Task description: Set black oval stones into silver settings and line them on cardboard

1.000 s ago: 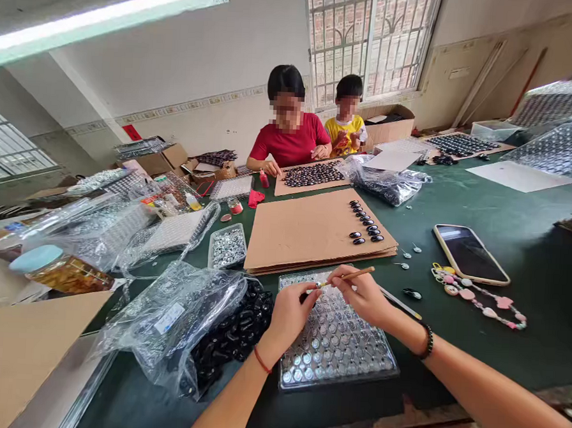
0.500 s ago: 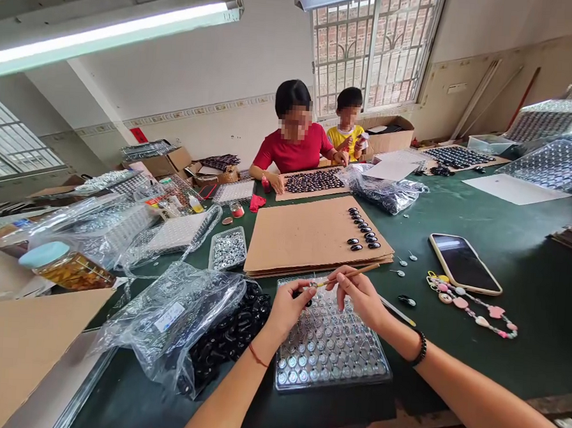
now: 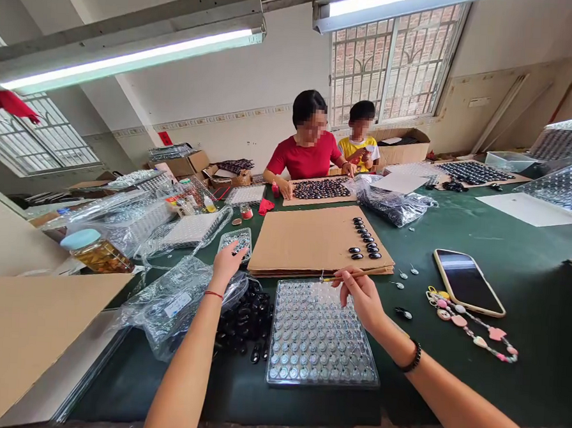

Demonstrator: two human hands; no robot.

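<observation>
Stick (image 3: 354, 275): thin, wooden, pale tan. Your right hand (image 3: 362, 297) pinches it near the middle; it lies almost level, tip pointing left over the far edge of the tray.

Tray (image 3: 319, 334): clear plastic blister sheet, squarish, rows of round pockets with silvery pieces in them. Flat on the green counter (image 3: 451, 350) before you.

Tub (image 3: 235, 244): small, clear, rectangular, filled with silvery pieces. Your left hand (image 3: 228, 261) rests at its near edge, fingers on the rim.

Her left arm stretches far forward, the left hand (image 3: 227, 260) palm down with fingers loosely spread, a red thread at the wrist; the right hand (image 3: 362, 298) sits nearer, fingers pinched together, a dark bead bracelet on that wrist
</observation>
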